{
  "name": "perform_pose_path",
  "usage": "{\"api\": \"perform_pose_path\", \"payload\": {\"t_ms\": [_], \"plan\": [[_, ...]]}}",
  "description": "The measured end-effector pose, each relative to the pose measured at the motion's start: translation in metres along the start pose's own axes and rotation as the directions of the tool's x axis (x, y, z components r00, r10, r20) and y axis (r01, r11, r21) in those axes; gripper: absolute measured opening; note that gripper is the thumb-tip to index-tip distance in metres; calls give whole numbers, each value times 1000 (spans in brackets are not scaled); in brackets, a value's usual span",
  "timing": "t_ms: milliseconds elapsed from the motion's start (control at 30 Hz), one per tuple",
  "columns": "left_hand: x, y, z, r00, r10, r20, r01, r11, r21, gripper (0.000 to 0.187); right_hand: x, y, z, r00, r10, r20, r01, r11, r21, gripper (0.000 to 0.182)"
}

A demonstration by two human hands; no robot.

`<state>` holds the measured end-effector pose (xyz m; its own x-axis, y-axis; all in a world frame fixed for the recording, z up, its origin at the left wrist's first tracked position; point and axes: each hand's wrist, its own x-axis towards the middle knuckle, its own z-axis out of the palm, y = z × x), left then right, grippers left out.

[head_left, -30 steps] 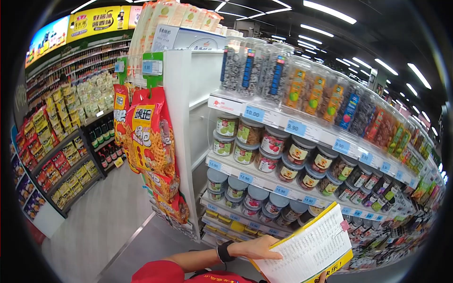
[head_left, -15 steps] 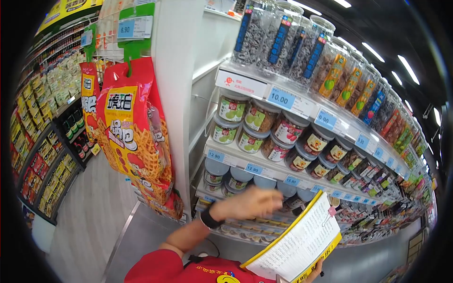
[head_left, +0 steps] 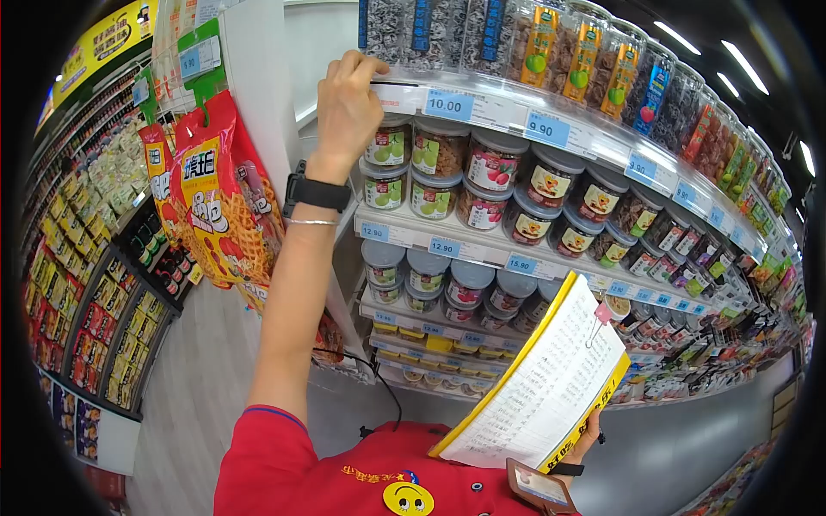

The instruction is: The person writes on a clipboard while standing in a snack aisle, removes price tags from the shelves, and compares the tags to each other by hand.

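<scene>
My left hand [head_left: 348, 107], with a black watch [head_left: 318, 193] on its wrist, is up at the left end of the upper shelf. Its fingers curl over the label strip [head_left: 398, 96] on the shelf's front edge; the fingertips are partly hidden. Behind and above them stand clear jars of dark dried snacks [head_left: 423, 34]. Low on the right, my right hand [head_left: 587, 437] grips the edge of a yellow board [head_left: 613, 378] bearing handwritten paper sheets [head_left: 542, 391]. A pink binder clip [head_left: 603, 315] fastens the sheets at the top.
Blue price tags [head_left: 449, 104] line the shelf fronts. Stacked round jars [head_left: 495, 163] fill the shelf below. Red snack bags [head_left: 219, 189] hang on a rack at left, beside a white panel [head_left: 262, 86]. A dark cable [head_left: 379, 378] hangs near the lower shelves.
My left hand has risen from in front of the lower jars to the upper shelf's edge, and its fingers have closed there. The view has shifted; my right hand still holds the board.
</scene>
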<state>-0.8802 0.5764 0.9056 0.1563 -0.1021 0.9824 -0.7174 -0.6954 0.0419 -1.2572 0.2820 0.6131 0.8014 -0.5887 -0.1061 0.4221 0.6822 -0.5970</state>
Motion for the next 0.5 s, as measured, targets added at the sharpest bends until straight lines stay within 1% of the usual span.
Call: {"api": "perform_pose_path", "payload": {"t_ms": [33, 67, 100, 167, 200, 267, 300, 367, 400, 467, 500], "plan": [[3, -1, -1, 1000, 19, 19, -20, 999, 48, 32, 0, -3, -2, 1000, 1, 2, -1, 1000, 11, 54], [7, -1, -2, 998, 12, 58, -18, 995, 96, 29, 0, -5, -4, 1000, 9, 2, -9, 1000, 14, 54], [11, -1, -3, 998, 12, 63, -18, 995, 103, 29, 1, -8, -6, 1000, 24, -8, -24, 1000, 15, 55], [18, -1, -7, 986, 23, 166, -60, 974, 220, 25, 2, -14, -12, 999, 52, -16, -52, 999, 12, 55], [21, -1, -7, 985, 15, 171, -55, 971, 233, 25, 4, -16, -16, 997, 72, 0, -72, 997, 22, 55], [29, -5, -10, 971, 80, 227, -138, 957, 254, 18, 8, -21, -23, 994, 109, 29, -109, 994, 21, 55], [35, -8, -12, 971, 68, 227, -131, 953, 273, 18, 9, -23, -26, 995, 94, 33, -95, 995, 9, 55], [48, -9, -18, 925, 79, 371, -161, 967, 197, 13, 11, -25, -33, 994, 93, 48, -93, 996, -3, 55], [52, -9, -21, 925, 71, 373, -159, 964, 212, 13, 12, -27, -38, 993, 98, 65, -98, 995, -2, 55], [60, -6, -26, 866, -61, 497, 63, 998, 13, 16, 13, -29, -43, 990, 110, 86, -110, 994, 0, 55], [61, -6, -29, 865, -66, 497, 63, 998, 23, 16, 12, -30, -45, 989, 128, 81, -129, 992, 8, 56]]}}
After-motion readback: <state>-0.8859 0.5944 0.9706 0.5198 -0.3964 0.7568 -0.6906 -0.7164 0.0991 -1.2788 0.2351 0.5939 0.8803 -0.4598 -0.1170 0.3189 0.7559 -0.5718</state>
